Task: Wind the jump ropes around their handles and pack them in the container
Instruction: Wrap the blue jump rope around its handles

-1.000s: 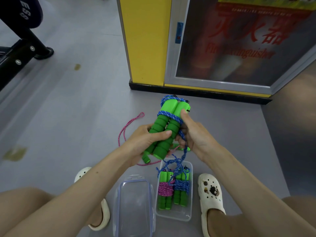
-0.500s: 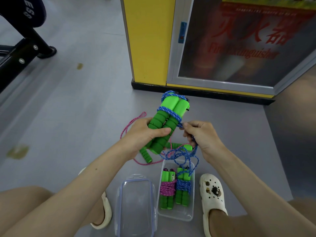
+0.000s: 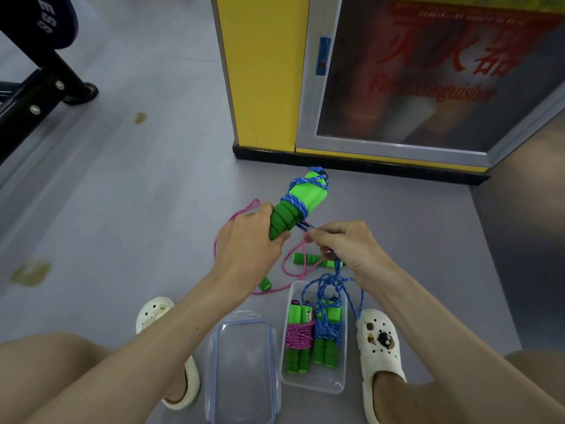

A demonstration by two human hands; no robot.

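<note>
My left hand (image 3: 247, 243) grips a pair of green jump rope handles (image 3: 298, 206) with a few turns of blue rope around them. My right hand (image 3: 345, 246) pinches the blue rope (image 3: 333, 283) just right of the handles; its slack hangs down in loops over the container. The clear plastic container (image 3: 315, 382) on the floor holds a pink-wound bundle (image 3: 299, 335) and a blue-wound bundle (image 3: 327, 332). A loose pink jump rope (image 3: 289, 267) with green handles (image 3: 307, 258) lies on the floor under my hands.
The container's clear lid (image 3: 244, 365) lies left of it, between my white clogs (image 3: 380, 350). A yellow cabinet with a glass door (image 3: 397, 87) stands ahead. Black gym equipment (image 3: 36, 87) sits at the far left on the grey floor.
My right hand has swung from over the handles to their right side, pulling the blue rope round them. My left hand turned the handle pair so it points further right.
</note>
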